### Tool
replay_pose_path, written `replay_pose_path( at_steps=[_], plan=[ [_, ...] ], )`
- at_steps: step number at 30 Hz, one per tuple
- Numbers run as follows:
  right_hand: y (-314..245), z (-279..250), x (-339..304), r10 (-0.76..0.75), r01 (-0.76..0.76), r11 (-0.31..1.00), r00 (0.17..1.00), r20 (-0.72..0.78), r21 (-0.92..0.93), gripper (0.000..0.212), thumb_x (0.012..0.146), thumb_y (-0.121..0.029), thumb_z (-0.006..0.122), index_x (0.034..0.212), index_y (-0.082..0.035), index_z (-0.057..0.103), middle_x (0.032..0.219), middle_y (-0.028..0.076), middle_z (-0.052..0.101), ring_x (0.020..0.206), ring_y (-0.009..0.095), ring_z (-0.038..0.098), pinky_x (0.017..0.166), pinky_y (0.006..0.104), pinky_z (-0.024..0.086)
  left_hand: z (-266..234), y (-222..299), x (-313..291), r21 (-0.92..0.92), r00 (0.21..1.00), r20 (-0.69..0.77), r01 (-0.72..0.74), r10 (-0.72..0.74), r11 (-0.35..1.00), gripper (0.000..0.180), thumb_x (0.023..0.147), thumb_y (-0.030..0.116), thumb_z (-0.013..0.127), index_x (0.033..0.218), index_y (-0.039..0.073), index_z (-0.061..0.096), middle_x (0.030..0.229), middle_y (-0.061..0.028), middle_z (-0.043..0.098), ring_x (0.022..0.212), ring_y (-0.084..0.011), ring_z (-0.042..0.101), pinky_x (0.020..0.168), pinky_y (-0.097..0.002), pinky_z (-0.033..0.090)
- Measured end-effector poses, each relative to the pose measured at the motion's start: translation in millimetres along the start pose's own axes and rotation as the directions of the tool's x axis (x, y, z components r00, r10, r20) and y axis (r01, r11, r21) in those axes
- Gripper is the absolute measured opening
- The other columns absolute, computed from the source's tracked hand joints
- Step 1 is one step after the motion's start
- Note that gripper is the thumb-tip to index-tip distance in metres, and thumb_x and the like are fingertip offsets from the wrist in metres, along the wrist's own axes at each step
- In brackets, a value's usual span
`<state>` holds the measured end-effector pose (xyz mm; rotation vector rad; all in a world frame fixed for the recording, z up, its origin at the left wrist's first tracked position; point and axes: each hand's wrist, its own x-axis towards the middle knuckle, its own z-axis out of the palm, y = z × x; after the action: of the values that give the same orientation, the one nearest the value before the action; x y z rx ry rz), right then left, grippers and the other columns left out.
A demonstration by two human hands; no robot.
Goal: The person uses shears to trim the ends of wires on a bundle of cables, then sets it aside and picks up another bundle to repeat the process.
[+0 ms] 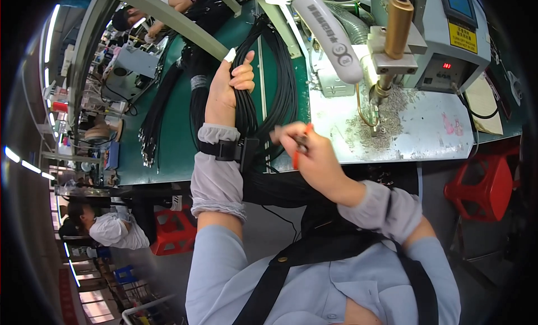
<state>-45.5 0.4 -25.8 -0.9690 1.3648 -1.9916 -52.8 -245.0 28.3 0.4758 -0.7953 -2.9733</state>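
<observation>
Here, left hand (227, 86) fingers grip black looped cables (277, 72); right hand (311, 151) pinches an orange tool (300, 145).

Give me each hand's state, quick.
Left hand: closed around a bundle of black cables.
Right hand: closed on a small orange-handled tool.

Black cables (246, 109) lie on a green bench (179, 134); the tool (300, 148) is orange, the stool (485, 187) red.
</observation>
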Motion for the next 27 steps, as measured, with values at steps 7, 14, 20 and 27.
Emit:
replay_pose_path(
  at_steps=[7,14,20,27],
  plan=[
    [63,28,54,-0.216,0.164,0.722,0.976,0.006,-0.672,0.020,0.083,-0.011,0.054,0.102,-0.004,0.054,0.104,0.014,0.057,0.114,0.028,0.046,0.099,0.0460,0.025,26,4,-99,-0.057,0.832,0.377,-0.417,0.406,0.907,0.033,0.093,0.033,0.032,0.094,0.004,0.047,0.047,0.0039,0.028,0.036,-0.0056,0.026,0.035,-0.0203,0.024],
    [42,54,54,-0.156,0.118,0.751,0.988,0.000,-0.650,0.026,0.080,-0.014,0.058,0.103,-0.003,0.054,0.097,0.013,0.058,0.112,0.028,0.046,0.099,0.0430,0.027,-25,8,-190,-0.003,0.673,0.200,-0.727,0.713,0.687,0.033,0.093,0.032,0.032,0.101,0.004,0.047,0.051,0.0028,0.030,0.038,-0.0071,0.027,0.035,-0.0216,0.026],
    [4,104,34,-0.077,0.136,0.971,0.956,0.283,-0.197,0.020,0.079,-0.015,0.062,0.087,0.001,0.052,0.075,0.013,0.056,0.084,0.030,0.055,0.075,0.0316,0.041,-2,-32,-148,0.072,0.729,-0.018,-0.682,0.684,0.728,0.033,0.093,0.031,0.032,0.105,0.003,0.046,0.060,0.0028,0.037,0.044,-0.0074,0.031,0.042,-0.0212,0.029],
    [23,92,30,-0.178,0.290,0.873,0.938,0.296,-0.391,0.019,0.075,-0.009,0.062,0.080,0.002,0.047,0.072,0.014,0.053,0.070,0.033,0.052,0.067,0.0359,0.041,-23,72,-128,-0.081,0.886,-0.136,-0.455,0.442,0.887,0.029,0.092,0.019,0.031,0.102,-0.003,0.046,0.070,0.0025,0.046,0.052,-0.0076,0.038,0.048,-0.0241,0.032]
  ],
)
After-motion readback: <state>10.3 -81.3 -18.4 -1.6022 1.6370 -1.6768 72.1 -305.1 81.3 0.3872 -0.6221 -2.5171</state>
